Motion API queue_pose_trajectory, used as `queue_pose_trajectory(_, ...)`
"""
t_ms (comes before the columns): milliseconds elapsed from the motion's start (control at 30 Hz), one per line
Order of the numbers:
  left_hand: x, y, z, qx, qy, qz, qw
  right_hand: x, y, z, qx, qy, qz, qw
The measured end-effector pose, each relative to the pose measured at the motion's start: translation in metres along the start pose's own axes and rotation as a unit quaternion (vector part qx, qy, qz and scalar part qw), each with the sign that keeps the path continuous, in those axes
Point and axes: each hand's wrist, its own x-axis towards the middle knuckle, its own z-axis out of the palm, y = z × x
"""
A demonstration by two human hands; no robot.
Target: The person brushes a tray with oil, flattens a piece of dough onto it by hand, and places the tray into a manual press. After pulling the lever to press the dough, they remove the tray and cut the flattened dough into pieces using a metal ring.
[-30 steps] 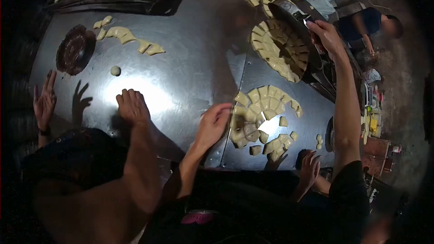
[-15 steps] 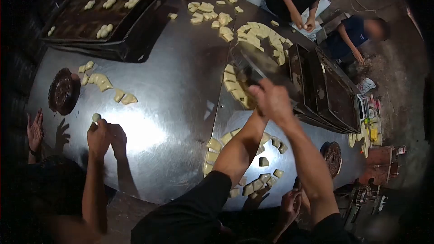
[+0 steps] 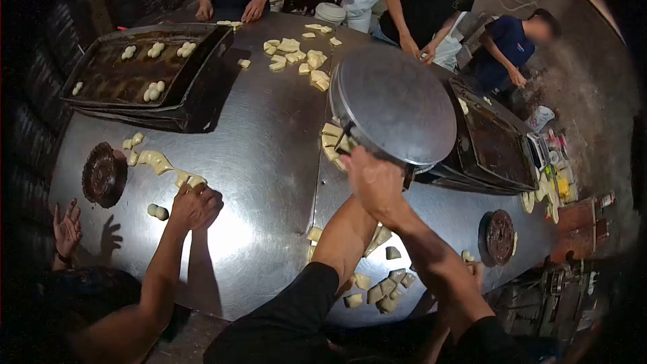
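A large round metal plate (image 3: 397,108) with a raised rim is held up over the middle of the table, its flat grey face towards me. My right hand (image 3: 377,182) is closed on its near edge, by a dark fitting. Behind it, my left wrist (image 3: 362,216) crosses under my right arm; the left fingers are hidden. Cut dough pieces (image 3: 331,143) show at the plate's left edge, and the plate covers what lies behind it. More dough pieces (image 3: 384,290) lie loosely below my forearms.
Stacked baking trays (image 3: 495,138) stand right of the plate, and another tray (image 3: 111,71) holds dough balls at left. Round dark dishes (image 3: 500,237) (image 3: 104,175) sit at both sides. A co-worker's hand (image 3: 195,205) touches dough at left; other people stand around the table.
The plate has swung from tilted to facing me, now covering the dough ring. My right hand has moved left and down. The left co-worker's hand has moved to the dough strip, leaving dough balls down.
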Motion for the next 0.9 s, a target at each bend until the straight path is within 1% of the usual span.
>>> queue_pose_trajectory(33, 0.0, 0.007, 0.015, 0.02, -0.022, -0.008, 1.0, 0.002, -0.003, -0.017, 0.002, 0.003, 0.007, 1.0)
queue_pose_trajectory(100, -0.001, 0.023, 0.055, 0.08, -0.078, -0.021, 0.994, 0.007, -0.013, -0.063, 0.091, 0.134, 0.023, 0.987)
queue_pose_trajectory(133, -0.005, 0.029, 0.075, 0.107, -0.107, -0.029, 0.988, 0.004, -0.019, -0.087, 0.151, 0.166, 0.059, 0.973)
queue_pose_trajectory(167, -0.012, 0.033, 0.093, 0.136, -0.131, -0.031, 0.981, 0.0, -0.026, -0.111, 0.21, 0.199, 0.093, 0.953)
queue_pose_trajectory(200, -0.023, 0.036, 0.107, 0.164, -0.15, -0.027, 0.975, -0.009, -0.036, -0.136, 0.285, 0.205, 0.149, 0.924)
queue_pose_trajectory(233, -0.035, 0.037, 0.122, 0.19, -0.171, -0.026, 0.966, -0.022, -0.047, -0.159, 0.356, 0.216, 0.203, 0.886)
queue_pose_trajectory(267, -0.051, 0.036, 0.13, 0.214, -0.177, -0.014, 0.961, -0.037, -0.057, -0.18, 0.375, 0.22, 0.215, 0.875)
queue_pose_trajectory(300, -0.072, 0.033, 0.136, 0.238, -0.174, 0.011, 0.955, -0.057, -0.07, -0.199, 0.391, 0.22, 0.23, 0.864)
queue_pose_trajectory(333, -0.095, 0.027, 0.138, 0.254, -0.167, 0.025, 0.952, -0.076, -0.087, -0.215, 0.363, 0.243, 0.241, 0.867)
queue_pose_trajectory(367, -0.125, 0.021, 0.136, 0.273, -0.143, 0.051, 0.95, -0.1, -0.099, -0.225, 0.354, 0.228, 0.257, 0.87)
queue_pose_trajectory(400, -0.153, 0.015, 0.133, 0.293, -0.117, 0.072, 0.946, -0.124, -0.114, -0.23, 0.36, 0.251, 0.271, 0.857)
queue_pose_trajectory(467, -0.208, 0.009, 0.13, 0.336, -0.027, 0.143, 0.931, -0.174, -0.143, -0.239, 0.38, 0.281, 0.302, 0.828)
queue_pose_trajectory(500, -0.233, 0.01, 0.133, 0.355, 0.026, 0.191, 0.915, -0.201, -0.154, -0.247, 0.389, 0.277, 0.318, 0.819)
queue_pose_trajectory(533, -0.271, 0.03, 0.167, 0.391, 0.14, 0.239, 0.877, -0.223, -0.161, -0.261, 0.4, 0.254, 0.327, 0.818)
queue_pose_trajectory(567, -0.287, 0.031, 0.165, 0.366, 0.132, 0.35, 0.852, -0.245, -0.17, -0.273, 0.412, 0.231, 0.336, 0.815)
queue_pose_trajectory(600, -0.303, 0.034, 0.163, 0.309, 0.138, 0.401, 0.851, -0.265, -0.179, -0.286, 0.424, 0.206, 0.346, 0.811)
queue_pose_trajectory(667, -0.341, 0.045, 0.187, 0.277, 0.147, 0.485, 0.816, -0.294, -0.202, -0.312, 0.49, 0.18, 0.395, 0.756)
queue_pose_trajectory(700, -0.374, 0.055, 0.184, 0.285, 0.229, 0.412, 0.835, -0.313, -0.204, -0.323, 0.504, 0.167, 0.392, 0.751)
queue_pose_trajectory(733, -0.394, 0.057, 0.199, 0.316, 0.196, 0.467, 0.802, -0.333, -0.206, -0.334, 0.517, 0.153, 0.39, 0.747)
queue_pose_trajectory(767, -0.403, 0.058, 0.205, 0.264, 0.154, 0.538, 0.785, -0.353, -0.207, -0.344, 0.53, 0.14, 0.387, 0.742)
queue_pose_trajectory(833, -0.421, 0.061, 0.216, 0.17, 0.044, 0.662, 0.729, -0.403, -0.21, -0.367, 0.513, -0.031, 0.337, 0.789)
queue_pose_trajectory(867, -0.436, 0.053, 0.226, 0.192, 0.003, 0.669, 0.718, -0.432, -0.211, -0.376, 0.506, -0.056, 0.3, 0.807)
queue_pose_trajectory(900, -0.454, 0.041, 0.235, 0.21, -0.041, 0.674, 0.707, -0.463, -0.212, -0.384, 0.502, -0.037, 0.311, 0.806)
